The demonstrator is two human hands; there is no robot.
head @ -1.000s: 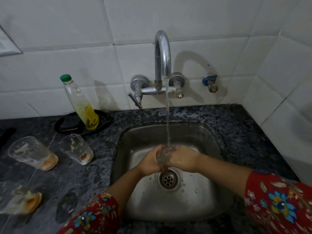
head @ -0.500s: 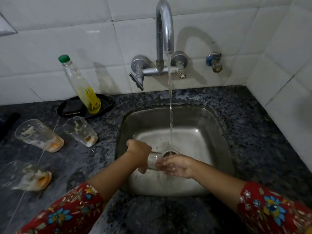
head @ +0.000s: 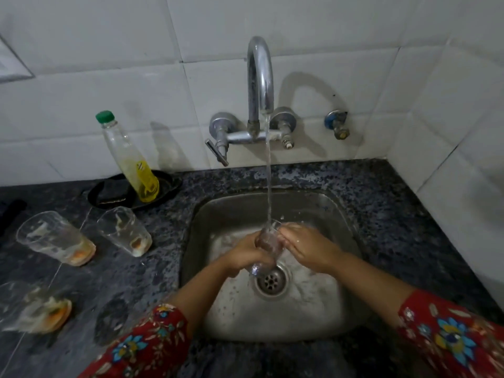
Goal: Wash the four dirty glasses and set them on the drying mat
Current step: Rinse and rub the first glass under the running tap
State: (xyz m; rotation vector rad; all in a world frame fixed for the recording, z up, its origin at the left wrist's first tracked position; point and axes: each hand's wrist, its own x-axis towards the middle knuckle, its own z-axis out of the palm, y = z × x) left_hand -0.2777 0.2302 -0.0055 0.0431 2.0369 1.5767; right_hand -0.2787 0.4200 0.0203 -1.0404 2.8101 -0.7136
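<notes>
Over the steel sink point(head: 335, 304), my left hand point(head: 245, 255) grips a clear glass point(head: 268, 246) under the running water, its mouth tilted up into the stream. My right hand point(head: 308, 245) touches the glass at its rim, fingers against it. Three dirty glasses with orange residue stand on the dark counter to the left: one far left point(head: 54, 238), one nearer the sink point(head: 125, 231), one at the front left point(head: 32, 309). No drying mat is in view.
The chrome tap point(head: 259, 85) runs above the sink, with a drain point(head: 271, 281) below the hands. A green-capped soap bottle point(head: 128, 156) stands in a black dish point(head: 166, 186) with a scrubber. White tiled walls close in behind and to the right.
The glass has been tipped from lying sideways low in the sink to mouth-up under the stream. Both hands rose with it; the camera view shifted.
</notes>
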